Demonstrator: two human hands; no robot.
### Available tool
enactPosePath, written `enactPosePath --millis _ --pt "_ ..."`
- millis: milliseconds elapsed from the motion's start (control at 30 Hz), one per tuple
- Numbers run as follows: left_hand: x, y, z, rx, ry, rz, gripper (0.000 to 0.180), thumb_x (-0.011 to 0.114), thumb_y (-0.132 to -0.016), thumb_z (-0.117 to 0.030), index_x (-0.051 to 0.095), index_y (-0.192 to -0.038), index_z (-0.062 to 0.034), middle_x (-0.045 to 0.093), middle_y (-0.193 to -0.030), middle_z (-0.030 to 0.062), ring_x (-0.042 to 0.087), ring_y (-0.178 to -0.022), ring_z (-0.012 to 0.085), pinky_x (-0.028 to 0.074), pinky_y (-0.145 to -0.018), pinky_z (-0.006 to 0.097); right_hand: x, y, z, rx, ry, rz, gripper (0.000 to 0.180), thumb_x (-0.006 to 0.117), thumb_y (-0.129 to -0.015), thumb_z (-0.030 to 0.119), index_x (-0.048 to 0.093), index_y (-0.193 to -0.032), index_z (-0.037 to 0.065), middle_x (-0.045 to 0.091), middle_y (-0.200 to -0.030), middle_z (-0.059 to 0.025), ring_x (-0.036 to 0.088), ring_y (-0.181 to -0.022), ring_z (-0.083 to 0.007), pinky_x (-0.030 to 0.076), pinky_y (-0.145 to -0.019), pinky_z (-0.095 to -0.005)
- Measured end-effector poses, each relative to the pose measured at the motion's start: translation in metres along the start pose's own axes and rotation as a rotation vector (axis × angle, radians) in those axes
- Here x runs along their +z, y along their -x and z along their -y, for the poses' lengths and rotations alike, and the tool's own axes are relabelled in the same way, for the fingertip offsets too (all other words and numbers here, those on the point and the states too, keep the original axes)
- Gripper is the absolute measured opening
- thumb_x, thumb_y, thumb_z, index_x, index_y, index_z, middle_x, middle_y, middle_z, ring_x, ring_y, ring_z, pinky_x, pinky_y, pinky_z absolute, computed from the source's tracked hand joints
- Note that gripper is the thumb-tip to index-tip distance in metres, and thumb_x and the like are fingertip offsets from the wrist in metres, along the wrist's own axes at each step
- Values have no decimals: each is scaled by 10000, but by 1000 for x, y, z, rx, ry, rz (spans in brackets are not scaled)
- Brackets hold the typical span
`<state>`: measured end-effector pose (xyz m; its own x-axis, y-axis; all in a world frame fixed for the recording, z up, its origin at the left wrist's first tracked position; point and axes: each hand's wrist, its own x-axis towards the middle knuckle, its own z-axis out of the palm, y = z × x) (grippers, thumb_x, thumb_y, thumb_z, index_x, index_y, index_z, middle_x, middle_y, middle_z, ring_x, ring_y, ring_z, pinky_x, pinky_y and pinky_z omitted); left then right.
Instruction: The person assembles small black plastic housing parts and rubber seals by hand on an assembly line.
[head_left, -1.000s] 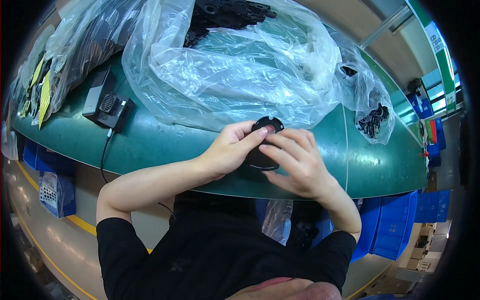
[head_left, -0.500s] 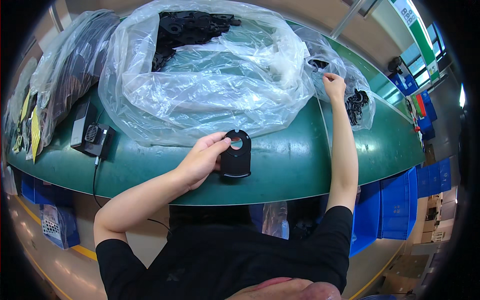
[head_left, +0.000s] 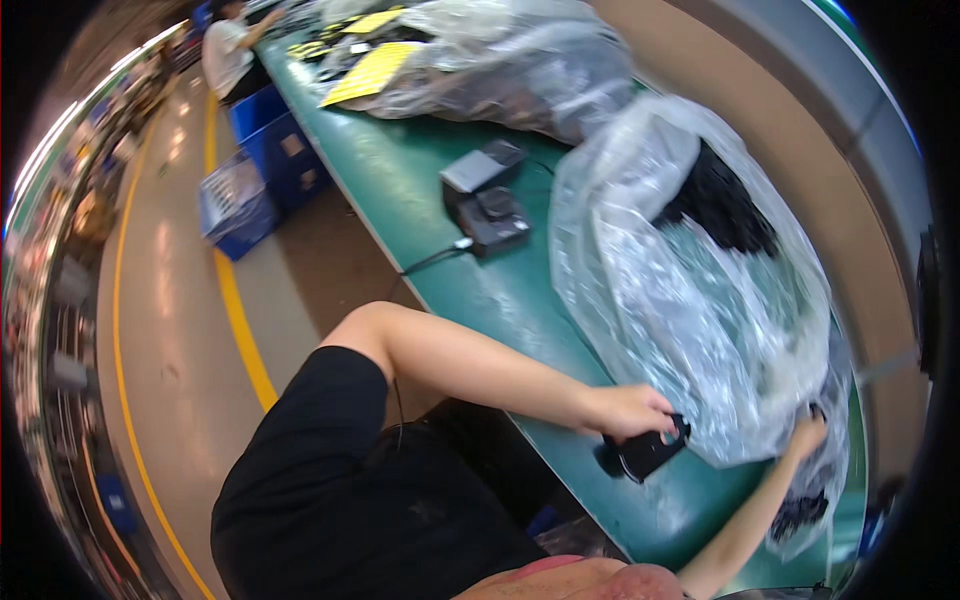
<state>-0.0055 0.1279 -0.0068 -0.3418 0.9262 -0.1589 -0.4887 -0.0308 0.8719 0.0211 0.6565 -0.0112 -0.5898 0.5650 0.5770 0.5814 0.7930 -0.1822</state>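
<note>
Meanwhile left hand [head_left: 628, 412] grips black part [head_left: 648, 452] beside clear bag [head_left: 700, 290].

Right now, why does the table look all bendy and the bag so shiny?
In the head view, the fisheye lens curves the green table toward the picture's rim; overhead light glares white off the crinkled clear plastic bag; the far left edge smears into blur; the left hand on the black part stays fairly sharp.

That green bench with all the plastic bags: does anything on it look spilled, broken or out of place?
Nothing stands out as spilled or broken. The left hand holds a black plastic part on the green bench; the right hand reaches into the crumpled clear bag of black parts. A small black device sits farther along with its cable trailing over the bench edge.
</note>
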Motion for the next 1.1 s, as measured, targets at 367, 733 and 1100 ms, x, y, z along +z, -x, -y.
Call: enactPosePath --millis 367,733,1100 --pt "9 12 -8 3 -39 -85 243 509 -863 -164 568 -1039 -7 576 -831 32 567 -693 116 470 -541 277 -93 70 53 -402 -32 -298 272 525 -879 207 592 -940 -50 622 -814 -175 578 -716 -311 451 -685 -398" --pt "5 8 -7 77 -71 -107 230 549 -836 -171 565 -1005 -15 586 -822 43 552 -710 112 459 -595 256 -216 199 234 -45 -891 482 241 472 -908 152 562 -811 -49 575 -690 -85 514 -620 -144 415 -593 -256" --pt "9 18 -4 225 -125 -81 274 611 -790 -94 548 -1034 15 631 -877 78 576 -784 112 474 -692 266 -180 223 239 -124 -973 826 213 495 -902 156 605 -859 -21 593 -720 -60 505 -670 -120 410 -632 -244"
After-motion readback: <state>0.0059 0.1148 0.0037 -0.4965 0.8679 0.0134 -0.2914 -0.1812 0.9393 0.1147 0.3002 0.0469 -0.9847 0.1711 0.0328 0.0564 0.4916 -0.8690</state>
